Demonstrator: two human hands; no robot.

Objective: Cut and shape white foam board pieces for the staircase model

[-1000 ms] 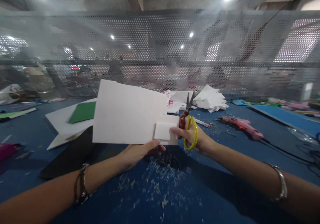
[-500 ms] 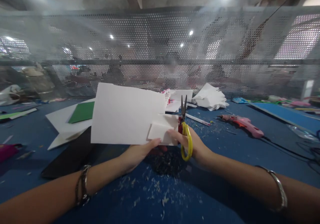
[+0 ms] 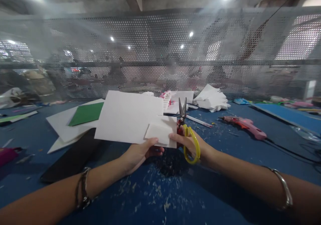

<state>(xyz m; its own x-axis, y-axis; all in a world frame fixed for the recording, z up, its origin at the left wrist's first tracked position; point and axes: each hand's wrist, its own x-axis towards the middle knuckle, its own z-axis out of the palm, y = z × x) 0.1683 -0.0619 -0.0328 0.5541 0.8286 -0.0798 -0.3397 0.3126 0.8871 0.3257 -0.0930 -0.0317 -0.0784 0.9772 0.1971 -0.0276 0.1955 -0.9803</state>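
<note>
My left hand [image 3: 137, 154] pinches the near edge of a large white foam sheet [image 3: 127, 118], held tilted low over the blue table. A small white cut piece [image 3: 158, 133] lies against the sheet's right corner, under my left thumb and my right fingertips. My right hand [image 3: 190, 143] grips scissors [image 3: 187, 131] with yellow and red handles, blades slightly apart and pointing up and away, just right of the sheet.
Blue table [image 3: 225, 171] strewn with white scraps [image 3: 160, 188]. A pink glue gun [image 3: 244, 126] with cord lies at right, a pen [image 3: 199, 120] behind the scissors. White foam offcuts [image 3: 210, 99], a green sheet [image 3: 86, 114] on white boards, a black sheet [image 3: 72, 158]. Perforated metal screen [image 3: 160, 51] behind.
The white sheet has tipped down flatter toward the table. The scissors' blades have parted slightly and my right hand has shifted a little lower.
</note>
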